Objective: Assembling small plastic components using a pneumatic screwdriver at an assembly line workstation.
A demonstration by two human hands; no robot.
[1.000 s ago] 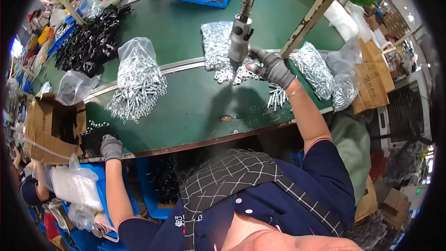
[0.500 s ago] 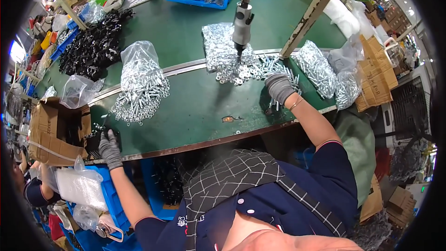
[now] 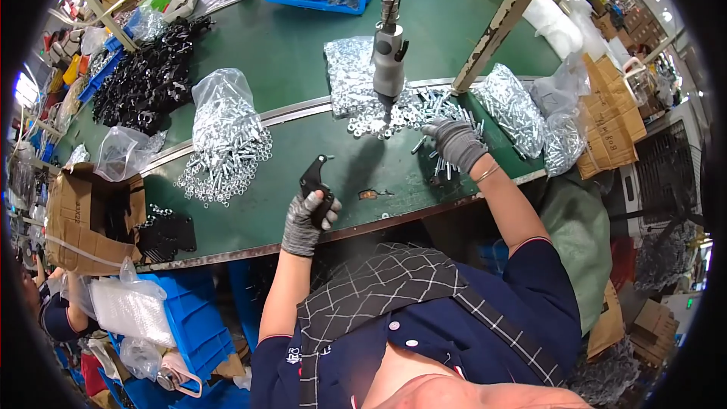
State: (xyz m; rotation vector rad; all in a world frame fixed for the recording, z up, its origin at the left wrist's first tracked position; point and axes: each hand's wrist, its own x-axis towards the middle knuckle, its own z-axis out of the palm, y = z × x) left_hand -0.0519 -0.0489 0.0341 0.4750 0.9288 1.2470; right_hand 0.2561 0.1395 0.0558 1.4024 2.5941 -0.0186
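Blk bracket (image 3: 313, 174), 1 pc: L hand (image 3: 307, 218) is gripping its lower end, fingers curled round, upper end sticking up clear over counter (image 3: 269, 220), well left of R hand (image 3: 458, 144). R hand, fingers part-bent, is reaching onto loose bolts (image 3: 453, 109); can't tell if holding any.

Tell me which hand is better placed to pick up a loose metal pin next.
Probably the right hand: it is at the loose metal pins, while the left hand holds a black bracket well away from them.
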